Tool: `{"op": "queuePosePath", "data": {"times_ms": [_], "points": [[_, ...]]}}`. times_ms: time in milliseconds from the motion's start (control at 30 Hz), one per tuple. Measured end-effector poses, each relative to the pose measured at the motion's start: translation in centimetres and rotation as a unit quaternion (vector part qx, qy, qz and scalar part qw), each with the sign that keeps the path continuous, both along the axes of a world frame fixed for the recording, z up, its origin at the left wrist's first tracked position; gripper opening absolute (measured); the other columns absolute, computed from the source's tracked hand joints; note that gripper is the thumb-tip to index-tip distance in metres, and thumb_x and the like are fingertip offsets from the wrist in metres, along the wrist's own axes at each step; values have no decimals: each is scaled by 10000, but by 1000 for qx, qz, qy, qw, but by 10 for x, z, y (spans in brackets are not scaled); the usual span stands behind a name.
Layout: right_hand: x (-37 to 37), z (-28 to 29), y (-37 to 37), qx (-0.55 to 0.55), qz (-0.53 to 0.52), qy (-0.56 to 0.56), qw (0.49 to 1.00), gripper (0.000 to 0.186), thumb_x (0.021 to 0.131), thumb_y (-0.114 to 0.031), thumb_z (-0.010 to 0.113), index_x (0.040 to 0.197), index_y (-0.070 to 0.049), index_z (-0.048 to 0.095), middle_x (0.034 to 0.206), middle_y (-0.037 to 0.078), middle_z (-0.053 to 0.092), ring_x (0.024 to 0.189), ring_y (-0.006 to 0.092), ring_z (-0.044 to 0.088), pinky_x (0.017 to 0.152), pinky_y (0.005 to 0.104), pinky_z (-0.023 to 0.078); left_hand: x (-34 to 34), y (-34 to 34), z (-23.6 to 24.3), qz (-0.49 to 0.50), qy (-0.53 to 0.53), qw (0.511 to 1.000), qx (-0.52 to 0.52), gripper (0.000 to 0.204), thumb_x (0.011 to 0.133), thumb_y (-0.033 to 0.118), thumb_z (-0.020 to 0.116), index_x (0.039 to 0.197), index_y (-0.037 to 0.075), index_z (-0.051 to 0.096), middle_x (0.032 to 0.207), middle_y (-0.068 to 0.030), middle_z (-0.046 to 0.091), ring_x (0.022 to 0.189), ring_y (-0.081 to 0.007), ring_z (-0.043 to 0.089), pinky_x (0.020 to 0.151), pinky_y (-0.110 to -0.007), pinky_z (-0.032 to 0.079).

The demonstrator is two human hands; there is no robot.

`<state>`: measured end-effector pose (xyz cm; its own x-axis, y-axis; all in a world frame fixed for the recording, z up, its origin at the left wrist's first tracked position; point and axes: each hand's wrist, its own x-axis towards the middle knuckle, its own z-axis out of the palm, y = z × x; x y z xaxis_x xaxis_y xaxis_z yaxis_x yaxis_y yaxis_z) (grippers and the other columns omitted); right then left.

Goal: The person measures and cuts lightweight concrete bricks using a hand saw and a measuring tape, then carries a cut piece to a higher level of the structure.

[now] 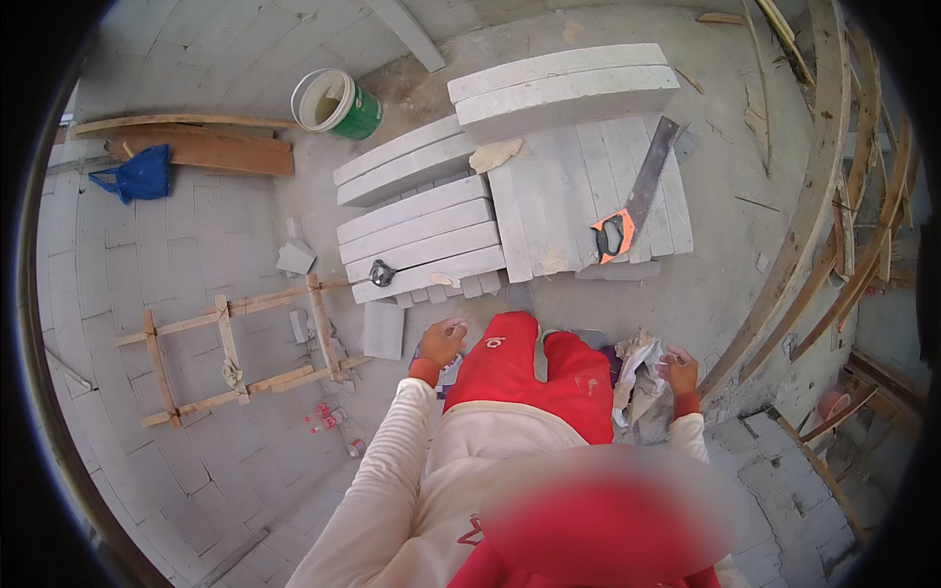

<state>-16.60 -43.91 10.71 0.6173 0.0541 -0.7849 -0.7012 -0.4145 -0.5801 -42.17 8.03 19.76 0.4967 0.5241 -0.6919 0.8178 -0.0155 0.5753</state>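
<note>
My left hand [443, 340] hangs beside my left thigh with its fingers loosely bent and apart, and nothing shows in it. My right hand [678, 370] is out on the other side, fingers apart, next to a crumpled white bag [639, 370]; whether it touches the bag I cannot tell. In front of my legs stand stacked pale grey blocks [559, 206]. Across the right part of the stack lies a handsaw [637, 196] with an orange and black handle. A small black tool [381, 273] with a thin dark rod rests on the left blocks.
A green and white bucket [338, 104] stands behind the stack. To the left, a wooden ladder-like frame [230, 343] is near a blue bag [137, 174] and brown boards [216, 149]. Plastic bottles [325, 418] lie near my left arm. Long curved-looking timbers [794, 235] run along the right.
</note>
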Motion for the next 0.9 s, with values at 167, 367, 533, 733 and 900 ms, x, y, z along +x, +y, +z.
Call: {"op": "queuePosePath", "data": {"times_ms": [167, 367, 533, 733, 900], "points": [[4, 25, 129, 22, 40, 21, 999, 306, 988, -67, 605, 1278, 21, 646, 975, 126, 739, 753, 185, 739, 614, 286, 596, -56, 43, -27, 85, 76, 990, -80, 358, 954, 307, 664, 1153, 21, 746, 963, -118, 768, 736, -183, 752, 688, -311, 568], [-31, 27, 224, 23, 180, 72, 981, 301, 976, -67, 603, 1266, 5, 644, 963, 116, 739, 763, 188, 739, 629, 294, 604, -67, 69, -50, 100, 55, 988, -104, 345, 997, 272, 633, 1216, 17, 713, 1009, -78, 746, 779, -174, 754, 626, -261, 569], [-12, 18, 250, -2, 285, 91, 954, 314, 967, -58, 601, 1267, 28, 636, 967, 128, 732, 754, 197, 737, 623, 299, 611, -55, 65, -46, 193, -9, 969, -154, 361, 1001, 271, 629, 1252, 20, 691, 1048, -76, 740, 826, -181, 760, 659, -257, 561], [51, 21, 262, -20, 280, 49, 959, 319, 971, -74, 590, 1274, 18, 636, 975, 135, 730, 739, 215, 742, 614, 311, 611, -77, 40, -28, 280, 10, 946, -160, 370, 994, 275, 635, 1259, 22, 685, 1047, -71, 742, 834, -179, 764, 644, -261, 553], [92, 2, 274, -15, 293, 39, 955, 290, 955, -56, 597, 1228, 11, 665, 936, 143, 727, 695, 222, 738, 575, 305, 599, -121, -2, -15, 350, 32, 925, -147, 363, 974, 277, 658, 1236, 33, 712, 1033, -73, 746, 814, -179, 769, 592, -266, 539]]}}
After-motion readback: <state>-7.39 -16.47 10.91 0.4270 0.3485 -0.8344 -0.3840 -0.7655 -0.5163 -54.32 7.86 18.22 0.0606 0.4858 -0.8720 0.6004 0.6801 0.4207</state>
